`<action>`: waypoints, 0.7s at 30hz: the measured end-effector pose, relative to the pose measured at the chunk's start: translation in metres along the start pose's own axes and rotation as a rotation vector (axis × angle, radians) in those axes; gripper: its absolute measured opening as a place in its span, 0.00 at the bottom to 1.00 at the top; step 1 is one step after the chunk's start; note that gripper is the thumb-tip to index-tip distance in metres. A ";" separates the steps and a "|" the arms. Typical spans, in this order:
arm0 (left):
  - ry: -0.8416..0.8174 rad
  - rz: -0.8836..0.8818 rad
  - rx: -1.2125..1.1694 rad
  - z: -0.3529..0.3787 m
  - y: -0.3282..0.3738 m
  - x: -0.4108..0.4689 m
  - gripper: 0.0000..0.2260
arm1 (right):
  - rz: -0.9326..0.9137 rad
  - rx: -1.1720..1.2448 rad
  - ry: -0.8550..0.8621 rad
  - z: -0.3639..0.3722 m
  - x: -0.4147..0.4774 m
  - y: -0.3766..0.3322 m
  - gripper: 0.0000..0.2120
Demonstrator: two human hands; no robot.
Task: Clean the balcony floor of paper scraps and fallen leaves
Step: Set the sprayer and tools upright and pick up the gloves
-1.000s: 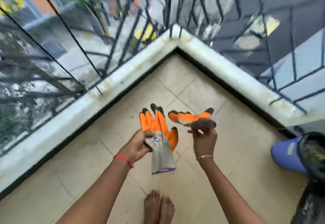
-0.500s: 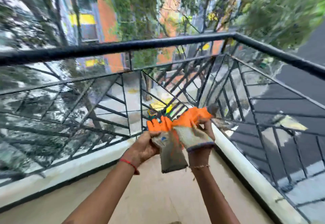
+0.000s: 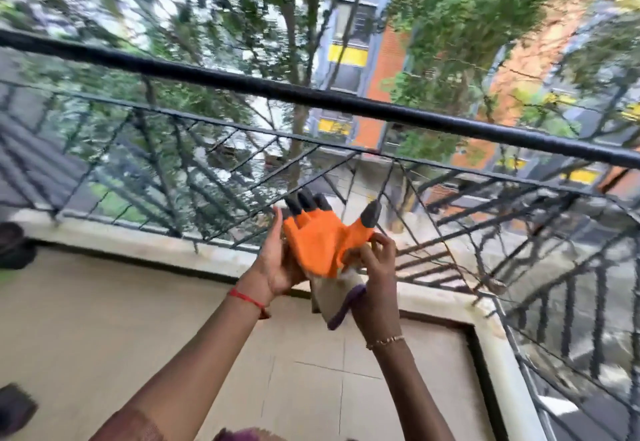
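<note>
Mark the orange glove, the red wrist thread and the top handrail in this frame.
orange glove (image 3: 318, 246): head view, on the orange palm.
red wrist thread (image 3: 246, 298): head view, on the band across the left wrist.
top handrail (image 3: 346, 101): head view, on the black bar's middle stretch.

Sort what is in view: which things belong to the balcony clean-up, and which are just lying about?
Job: orange work glove, held by left hand and right hand; tiled floor.
Lying about: dark object by the left kerb; blurred dark item at lower left; black railing.
</note>
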State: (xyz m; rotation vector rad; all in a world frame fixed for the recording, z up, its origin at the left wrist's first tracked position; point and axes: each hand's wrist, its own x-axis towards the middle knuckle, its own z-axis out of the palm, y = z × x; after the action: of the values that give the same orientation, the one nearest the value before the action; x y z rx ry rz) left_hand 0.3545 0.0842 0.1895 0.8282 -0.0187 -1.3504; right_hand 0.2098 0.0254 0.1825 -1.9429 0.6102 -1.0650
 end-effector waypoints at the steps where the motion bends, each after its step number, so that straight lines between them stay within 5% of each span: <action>1: 0.034 0.065 -0.019 -0.008 0.006 -0.011 0.30 | -0.012 0.017 -0.054 0.010 -0.002 -0.002 0.11; 8: 0.337 0.280 0.042 -0.081 0.019 -0.084 0.09 | 0.029 0.162 -0.462 0.080 -0.011 -0.025 0.16; 15: 0.651 0.541 -0.117 -0.173 0.021 -0.162 0.15 | 0.357 0.422 -0.750 0.186 -0.035 -0.069 0.09; 21: 0.805 0.588 -0.158 -0.239 0.041 -0.233 0.07 | 0.233 0.384 -0.826 0.297 -0.067 -0.113 0.09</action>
State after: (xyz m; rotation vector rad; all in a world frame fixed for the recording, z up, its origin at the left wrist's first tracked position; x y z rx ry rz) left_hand 0.4382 0.4057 0.1410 1.0752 0.4361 -0.4057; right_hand 0.4301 0.2620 0.1556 -1.7097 0.1395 -0.1570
